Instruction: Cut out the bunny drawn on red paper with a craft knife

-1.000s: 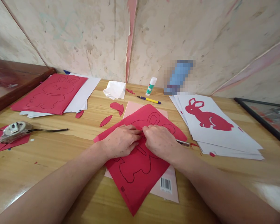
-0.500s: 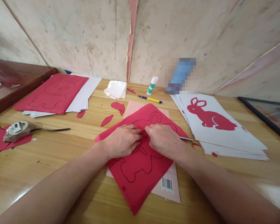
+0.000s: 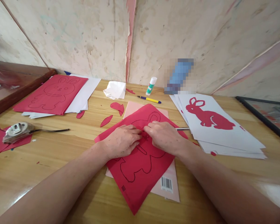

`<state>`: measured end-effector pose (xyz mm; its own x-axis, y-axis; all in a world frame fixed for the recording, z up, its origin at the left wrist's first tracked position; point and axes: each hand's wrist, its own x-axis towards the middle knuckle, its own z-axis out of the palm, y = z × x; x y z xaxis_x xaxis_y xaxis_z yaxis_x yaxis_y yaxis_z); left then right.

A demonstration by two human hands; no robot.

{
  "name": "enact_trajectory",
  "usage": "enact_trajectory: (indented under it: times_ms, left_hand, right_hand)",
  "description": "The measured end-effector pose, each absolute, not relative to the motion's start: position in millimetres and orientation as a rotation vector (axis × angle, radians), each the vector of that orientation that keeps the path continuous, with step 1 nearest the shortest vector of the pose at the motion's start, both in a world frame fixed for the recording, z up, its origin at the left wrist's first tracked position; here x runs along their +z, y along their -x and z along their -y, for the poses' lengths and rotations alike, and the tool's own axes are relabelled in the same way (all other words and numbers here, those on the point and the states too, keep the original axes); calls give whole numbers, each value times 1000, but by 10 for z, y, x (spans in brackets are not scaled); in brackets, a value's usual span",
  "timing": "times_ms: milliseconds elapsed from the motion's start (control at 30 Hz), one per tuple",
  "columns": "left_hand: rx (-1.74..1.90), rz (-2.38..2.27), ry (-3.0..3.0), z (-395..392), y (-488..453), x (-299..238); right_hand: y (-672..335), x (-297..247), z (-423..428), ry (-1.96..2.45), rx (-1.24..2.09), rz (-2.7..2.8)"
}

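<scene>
A red paper sheet [image 3: 136,165] with a teddy-like rabbit outlined in black lies turned cornerwise on a pink booklet [image 3: 172,194]. My left hand [image 3: 122,141] presses on the sheet's left half, fingers curled and bunched against the paper near the drawn face. Right beside it, my right hand [image 3: 162,137] is closed around a slim silver, pen-like tool [image 3: 182,128], whose rear end sticks out to the right. The tool's tip is hidden under my fingers, so its kind cannot be made out. Both hands' fingertips nearly meet over the drawing.
Behind the booklet are red scraps [image 3: 106,120], a yellow-blue pen [image 3: 149,99], a glue stick [image 3: 151,86] and crumpled white paper [image 3: 115,90]. Left stand a tape measure [image 3: 18,131] and red rabbit-drawn sheets [image 3: 52,93]. Right lie white sheets [image 3: 224,140] bearing a red rabbit cut-out [image 3: 212,116].
My right hand has shifted slightly and tilted, and the tool's rear end has swung a little upward and to the left. My left hand stays in place on the paper.
</scene>
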<state>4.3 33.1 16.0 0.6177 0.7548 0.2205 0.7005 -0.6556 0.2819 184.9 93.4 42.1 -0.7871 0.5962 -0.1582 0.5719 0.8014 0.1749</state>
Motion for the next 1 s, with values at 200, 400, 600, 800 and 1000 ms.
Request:
enact_trajectory:
  times_ms: [200, 400, 600, 800, 1000]
  left_hand:
    - [523, -1196, -2666, -330, -37, 152]
    - [526, -1191, -2658, -332, -37, 146]
    - [530, -1195, -2664, -328, -37, 152]
    - [537, -1187, -2673, -327, -33, 149]
    - [555, -1189, -2687, -329, -36, 136]
  right_hand:
    - [-1907, 428, -1021, -825, 156, -2823]
    - [-1948, 393, -1090, -745, 144, -2880]
    - [-1972, 375, -1137, -685, 130, -2910]
    - [-1994, 367, -1175, -611, 193, -2940]
    - [-2017, 328, -1221, -554, 235, -2984]
